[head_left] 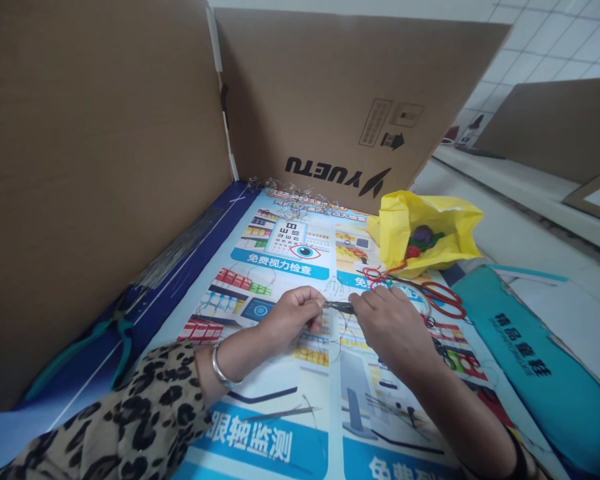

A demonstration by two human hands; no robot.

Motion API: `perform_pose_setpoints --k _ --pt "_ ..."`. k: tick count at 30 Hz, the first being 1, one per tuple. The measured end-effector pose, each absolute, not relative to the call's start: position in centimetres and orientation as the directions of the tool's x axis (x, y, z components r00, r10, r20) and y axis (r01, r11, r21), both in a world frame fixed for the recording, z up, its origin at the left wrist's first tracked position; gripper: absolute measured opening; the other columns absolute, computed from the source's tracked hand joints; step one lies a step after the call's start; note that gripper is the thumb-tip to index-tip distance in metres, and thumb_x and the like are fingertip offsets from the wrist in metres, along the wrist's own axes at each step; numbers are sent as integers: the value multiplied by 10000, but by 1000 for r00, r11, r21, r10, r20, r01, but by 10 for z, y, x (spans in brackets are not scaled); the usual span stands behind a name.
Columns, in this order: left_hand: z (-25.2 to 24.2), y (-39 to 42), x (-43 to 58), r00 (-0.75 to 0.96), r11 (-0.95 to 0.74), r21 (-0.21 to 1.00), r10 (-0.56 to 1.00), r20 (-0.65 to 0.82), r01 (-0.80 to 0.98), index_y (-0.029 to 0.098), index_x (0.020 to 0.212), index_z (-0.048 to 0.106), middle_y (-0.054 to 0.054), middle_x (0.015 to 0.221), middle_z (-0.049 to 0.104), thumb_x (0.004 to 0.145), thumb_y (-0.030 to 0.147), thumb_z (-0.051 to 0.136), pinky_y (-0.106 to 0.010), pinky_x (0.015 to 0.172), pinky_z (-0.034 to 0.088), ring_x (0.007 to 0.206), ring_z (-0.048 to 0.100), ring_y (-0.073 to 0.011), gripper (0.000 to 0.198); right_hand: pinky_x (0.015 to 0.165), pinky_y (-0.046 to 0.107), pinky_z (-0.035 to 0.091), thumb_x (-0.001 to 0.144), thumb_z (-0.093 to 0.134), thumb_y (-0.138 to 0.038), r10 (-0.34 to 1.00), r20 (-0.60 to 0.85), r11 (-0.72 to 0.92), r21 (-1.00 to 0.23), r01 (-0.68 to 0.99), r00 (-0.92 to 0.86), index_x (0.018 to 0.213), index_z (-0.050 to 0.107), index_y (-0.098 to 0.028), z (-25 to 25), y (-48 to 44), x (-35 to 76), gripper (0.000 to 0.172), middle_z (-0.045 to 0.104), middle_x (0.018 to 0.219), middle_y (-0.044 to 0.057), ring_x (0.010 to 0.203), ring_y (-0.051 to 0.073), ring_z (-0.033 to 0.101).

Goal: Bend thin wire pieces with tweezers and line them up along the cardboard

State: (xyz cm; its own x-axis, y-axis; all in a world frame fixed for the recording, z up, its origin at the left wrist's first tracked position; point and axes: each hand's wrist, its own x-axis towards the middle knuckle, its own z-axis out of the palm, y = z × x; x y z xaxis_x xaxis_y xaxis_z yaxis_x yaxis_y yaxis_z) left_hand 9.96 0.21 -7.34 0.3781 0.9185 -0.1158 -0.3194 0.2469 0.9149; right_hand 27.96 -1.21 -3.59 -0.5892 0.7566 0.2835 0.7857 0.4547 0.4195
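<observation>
My left hand (300, 312), with a silver bangle at the wrist, pinches a thin wire whose loose ends hang below the fingers. My right hand (391, 330) is closed around dark, narrow-jawed pliers (341, 307), their handles hidden under the palm. The pliers' jaws point left and meet the wire at my left fingertips. Other thin wire pieces (280, 415) lie on the printed poster (333, 373) below my hands. Red-handled scissors (447, 300) lie beyond my right hand, next to some red cord (377, 273).
A yellow bag (440, 207) with coloured balls stands at the back right. Teal-handled pliers (123, 333) and a wire bundle (180, 250) lie at the left. Twisted wire pieces (300, 200) lie along the back. Cardboard walls (305, 87) enclose the left and back. A teal box (540, 373) is at right.
</observation>
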Motion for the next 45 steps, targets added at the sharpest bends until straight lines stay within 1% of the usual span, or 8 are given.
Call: perform_pose_setpoints --k 9,13,18,23,30,37,41,45 --pt "-78 -1 104 284 160 939 956 -71 -303 163 708 480 44 510 499 754 258 522 -190 491 363 455 461 -68 114 676 337 244 808 497 -147 819 267 374 425 824 -509 949 602 -153 -32 -20 271 176 590 772 60 749 206 453" --pt "-74 -4 106 241 149 948 967 -81 -282 165 700 472 50 497 496 737 222 514 -186 490 360 458 465 -71 80 672 337 245 798 505 -138 835 273 346 413 842 -477 909 604 -158 -33 -22 268 150 591 766 57 741 205 456" --pt "-69 -6 107 191 140 959 977 -93 -248 160 733 492 49 491 502 746 244 517 -182 509 372 469 465 -69 89 680 344 251 801 492 -132 839 297 318 412 854 -455 907 598 -161 -35 -23 265 153 596 767 52 742 212 466" --pt "-70 -7 107 189 156 955 976 -110 -251 160 728 494 50 494 502 747 257 521 -181 506 373 466 469 -68 103 675 340 255 797 495 -121 833 305 321 414 852 -462 906 599 -160 -38 -22 264 156 597 758 49 733 208 475" --pt "-72 -7 107 204 175 952 971 -125 -250 162 697 478 56 489 489 732 260 526 -179 488 368 452 467 -66 115 681 330 269 776 521 -116 809 305 353 432 830 -502 964 598 -134 -43 -20 266 203 602 753 55 726 202 481" --pt "-71 -6 106 224 187 944 966 -127 -273 163 687 471 60 498 487 712 239 530 -178 482 370 445 465 -62 99 672 324 266 775 497 -90 813 293 363 421 831 -503 899 607 -135 -42 -20 268 172 590 706 54 694 193 484" --pt "-71 -5 106 245 201 937 961 -132 -285 163 698 477 53 498 498 716 247 534 -183 482 374 446 470 -67 103 679 330 264 774 510 -112 824 284 355 414 838 -489 925 598 -139 -38 -21 267 178 596 746 61 727 205 486" --pt "-72 -5 106 237 208 931 962 -138 -300 160 695 474 51 500 496 715 240 537 -181 474 366 441 472 -67 104 677 335 255 790 490 -120 842 264 345 407 846 -471 894 596 -155 -35 -22 267 152 595 768 62 736 212 479"
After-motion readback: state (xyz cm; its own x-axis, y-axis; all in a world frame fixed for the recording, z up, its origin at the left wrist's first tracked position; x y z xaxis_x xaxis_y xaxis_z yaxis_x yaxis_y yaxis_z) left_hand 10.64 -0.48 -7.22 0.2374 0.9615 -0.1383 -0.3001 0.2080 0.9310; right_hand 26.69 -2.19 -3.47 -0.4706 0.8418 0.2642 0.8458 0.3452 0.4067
